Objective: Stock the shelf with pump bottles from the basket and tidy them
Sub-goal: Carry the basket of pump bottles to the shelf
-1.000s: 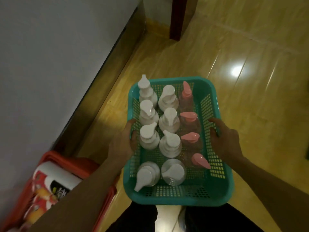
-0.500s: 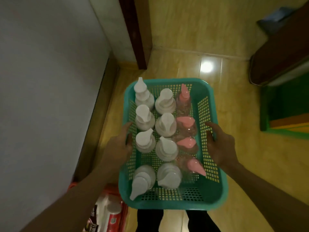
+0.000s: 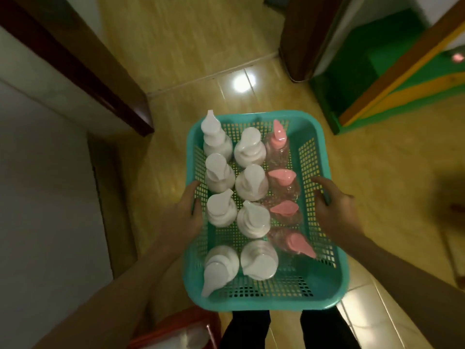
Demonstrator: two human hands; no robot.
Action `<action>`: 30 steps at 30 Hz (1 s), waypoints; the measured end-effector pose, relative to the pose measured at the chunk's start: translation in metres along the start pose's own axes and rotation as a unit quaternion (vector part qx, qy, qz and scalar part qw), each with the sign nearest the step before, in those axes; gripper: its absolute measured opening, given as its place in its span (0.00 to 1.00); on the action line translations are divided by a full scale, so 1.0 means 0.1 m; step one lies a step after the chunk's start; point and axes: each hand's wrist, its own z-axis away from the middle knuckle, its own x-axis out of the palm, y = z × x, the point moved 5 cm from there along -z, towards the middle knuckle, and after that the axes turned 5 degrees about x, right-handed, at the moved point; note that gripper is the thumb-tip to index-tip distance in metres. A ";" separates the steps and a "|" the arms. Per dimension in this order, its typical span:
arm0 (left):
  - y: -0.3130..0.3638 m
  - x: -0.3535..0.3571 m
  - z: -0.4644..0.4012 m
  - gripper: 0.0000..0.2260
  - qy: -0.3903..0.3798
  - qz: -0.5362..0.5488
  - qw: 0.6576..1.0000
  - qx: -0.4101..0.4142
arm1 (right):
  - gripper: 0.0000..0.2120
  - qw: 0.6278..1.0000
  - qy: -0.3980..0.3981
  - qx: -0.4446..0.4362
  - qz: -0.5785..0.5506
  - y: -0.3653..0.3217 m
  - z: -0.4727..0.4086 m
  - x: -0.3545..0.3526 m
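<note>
I carry a teal plastic basket above the floor, seen from straight above. My left hand grips its left rim and my right hand grips its right rim. Inside stand several white pump bottles in two columns on the left and middle. A column of clear bottles with pink pumps fills the right side. No shelf is in view.
Glossy yellow floor tiles lie below. A white wall and a dark wooden door frame run along the left. Dark wooden furniture and a green and yellow structure stand at the upper right. A red crate sits at my lower left.
The view has swung to the right while I carry the basket. The red crate has slipped to the bottom edge, and the door frame and green structure have come into view. Both hands keep their grip.
</note>
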 end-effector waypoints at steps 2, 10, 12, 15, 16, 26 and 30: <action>0.22 0.16 -0.09 0.20 -0.025 -0.009 0.999 0.024 | 0.16 1.000 0.017 0.024 -0.008 0.23 0.05 -0.15; 1.36 0.97 -0.32 0.22 -0.091 -0.056 0.987 0.124 | 0.15 0.991 0.076 0.109 -0.017 1.31 0.13 -0.96; 1.72 1.24 -0.36 0.22 -0.104 -0.063 0.981 0.153 | 0.16 0.988 0.080 0.129 -0.021 1.64 0.11 -1.22; 2.34 1.63 -0.39 0.22 -0.114 -0.073 0.972 0.192 | 0.16 0.984 0.087 0.154 -0.023 2.13 0.07 -1.68; 2.56 1.77 -0.40 0.22 -0.123 -0.076 0.969 0.198 | 0.16 0.982 0.090 0.162 -0.024 2.29 0.06 -1.86; 4.89 2.80 -0.55 0.21 -0.180 -0.095 0.941 0.269 | 0.16 0.960 0.161 0.223 -0.043 3.67 -0.08 -3.71; 5.60 3.05 -0.65 0.22 -0.187 -0.094 0.929 0.306 | 0.15 0.951 0.182 0.249 -0.030 4.05 -0.19 -4.17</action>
